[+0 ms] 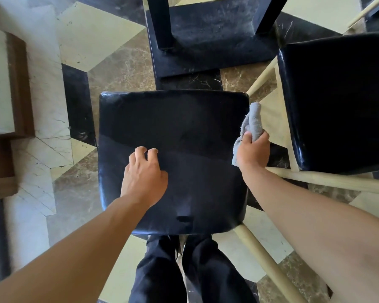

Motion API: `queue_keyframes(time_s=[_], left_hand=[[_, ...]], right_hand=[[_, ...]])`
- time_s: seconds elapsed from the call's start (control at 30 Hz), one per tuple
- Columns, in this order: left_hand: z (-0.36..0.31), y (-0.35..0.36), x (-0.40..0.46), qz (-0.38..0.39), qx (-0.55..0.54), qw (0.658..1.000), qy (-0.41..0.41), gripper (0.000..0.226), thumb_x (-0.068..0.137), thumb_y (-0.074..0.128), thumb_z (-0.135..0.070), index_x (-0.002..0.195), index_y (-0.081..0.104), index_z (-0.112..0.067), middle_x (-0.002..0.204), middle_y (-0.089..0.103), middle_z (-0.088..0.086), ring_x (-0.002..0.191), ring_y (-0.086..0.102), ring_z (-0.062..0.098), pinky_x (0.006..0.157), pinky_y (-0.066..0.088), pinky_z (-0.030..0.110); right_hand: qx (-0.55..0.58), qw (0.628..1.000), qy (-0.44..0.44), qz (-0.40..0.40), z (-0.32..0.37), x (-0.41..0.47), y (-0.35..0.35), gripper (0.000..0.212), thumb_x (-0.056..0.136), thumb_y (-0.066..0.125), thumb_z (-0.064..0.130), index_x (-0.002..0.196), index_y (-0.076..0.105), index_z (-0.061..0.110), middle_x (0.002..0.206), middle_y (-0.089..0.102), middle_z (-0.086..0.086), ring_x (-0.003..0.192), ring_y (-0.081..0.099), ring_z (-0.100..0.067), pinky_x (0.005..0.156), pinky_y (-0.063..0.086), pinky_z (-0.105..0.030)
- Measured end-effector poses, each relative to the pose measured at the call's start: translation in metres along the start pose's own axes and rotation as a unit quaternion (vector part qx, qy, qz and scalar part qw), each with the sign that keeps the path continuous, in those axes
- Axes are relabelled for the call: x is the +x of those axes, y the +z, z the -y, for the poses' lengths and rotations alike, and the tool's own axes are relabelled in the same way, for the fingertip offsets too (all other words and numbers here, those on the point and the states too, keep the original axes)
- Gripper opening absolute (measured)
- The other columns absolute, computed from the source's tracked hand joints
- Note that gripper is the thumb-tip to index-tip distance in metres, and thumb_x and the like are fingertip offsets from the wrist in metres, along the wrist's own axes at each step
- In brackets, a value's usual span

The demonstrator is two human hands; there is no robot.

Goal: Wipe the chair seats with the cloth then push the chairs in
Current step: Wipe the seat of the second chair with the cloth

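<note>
My left hand point(143, 173) rests on the near seat point(173, 132), a black square cushion straight below me, with the fingers point(140, 150) bent and the tips pressing its surface, holding nothing. My right hand point(253, 149) is curled round the grey cloth point(251, 123) just off the right edge of that seat, over the gap between it and the second seat point(337, 101), and the free end of the cloth sticks out forward past my thumb. Beyond the near seat stands a black table base point(210, 40) on the patterned marble floor point(118, 68), and my legs in dark trousers point(184, 270) are against the seat's near edge.
</note>
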State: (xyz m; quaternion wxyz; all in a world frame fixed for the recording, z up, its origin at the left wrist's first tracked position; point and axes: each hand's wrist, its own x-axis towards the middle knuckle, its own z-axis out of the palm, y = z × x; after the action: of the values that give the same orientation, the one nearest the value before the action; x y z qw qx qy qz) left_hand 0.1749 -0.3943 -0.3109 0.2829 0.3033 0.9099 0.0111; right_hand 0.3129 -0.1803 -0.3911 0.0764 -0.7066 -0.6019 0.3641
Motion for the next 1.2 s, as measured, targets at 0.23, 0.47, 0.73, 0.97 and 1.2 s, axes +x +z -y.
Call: queue_keyframes(time_s=[0.23, 0.47, 0.73, 0.97, 1.2], left_hand=[[0.038, -0.021, 0.003, 0.008, 0.107, 0.994, -0.013, 0.054, 0.084, 0.053, -0.028, 0.135, 0.042, -0.014, 0.129, 0.046, 0.009, 0.12, 0.04, 0.034, 0.102, 0.032, 0.044], [0.079, -0.042, 0.019, 0.011, 0.096, 0.995, -0.015, 0.053, 0.085, 0.051, -0.027, 0.134, 0.04, -0.014, 0.131, 0.043, 0.013, 0.123, 0.038, 0.036, 0.104, 0.031, 0.047], [0.131, -0.057, 0.042, 0.087, 0.083, 0.99, -0.07, 0.056, 0.084, 0.051, -0.035, 0.135, 0.037, -0.017, 0.136, 0.041, 0.015, 0.127, 0.037, 0.037, 0.103, 0.032, 0.054], [0.163, -0.057, 0.063, 0.034, -0.084, 0.994, -0.054, 0.06, 0.085, 0.053, -0.035, 0.139, 0.037, -0.015, 0.136, 0.041, 0.012, 0.128, 0.038, 0.033, 0.104, 0.038, 0.053], [0.203, -0.035, 0.064, 0.047, -0.089, 0.993, -0.061, 0.06, 0.086, 0.054, -0.034, 0.14, 0.036, -0.015, 0.139, 0.04, 0.012, 0.128, 0.038, 0.034, 0.104, 0.037, 0.053]], right_hand=[[-0.03, 0.998, -0.04, -0.026, 0.008, -0.025, 0.009, 0.048, 0.103, 0.045, 0.034, 0.147, 0.038, 0.017, 0.148, 0.045, -0.006, 0.122, 0.057, -0.03, 0.097, 0.051, -0.047], [-0.151, 0.986, -0.058, -0.044, 0.021, -0.039, 0.028, 0.058, 0.105, 0.045, 0.029, 0.157, 0.022, 0.015, 0.165, 0.019, -0.01, 0.146, 0.028, -0.039, 0.114, 0.032, -0.056], [-0.208, 0.977, -0.043, -0.008, 0.043, -0.064, 0.052, 0.06, 0.107, 0.039, 0.027, 0.159, 0.013, 0.017, 0.169, 0.001, -0.006, 0.152, 0.002, -0.043, 0.123, 0.011, -0.052], [-0.197, 0.975, -0.099, -0.008, 0.077, -0.113, 0.112, 0.059, 0.104, 0.046, 0.027, 0.158, 0.023, 0.016, 0.168, 0.007, -0.007, 0.151, 0.001, -0.045, 0.123, 0.01, -0.051], [-0.141, 0.982, -0.124, -0.002, 0.104, -0.161, 0.168, 0.06, 0.102, 0.046, 0.032, 0.157, 0.026, 0.017, 0.168, 0.009, -0.005, 0.153, -0.001, -0.041, 0.125, 0.005, -0.048]])
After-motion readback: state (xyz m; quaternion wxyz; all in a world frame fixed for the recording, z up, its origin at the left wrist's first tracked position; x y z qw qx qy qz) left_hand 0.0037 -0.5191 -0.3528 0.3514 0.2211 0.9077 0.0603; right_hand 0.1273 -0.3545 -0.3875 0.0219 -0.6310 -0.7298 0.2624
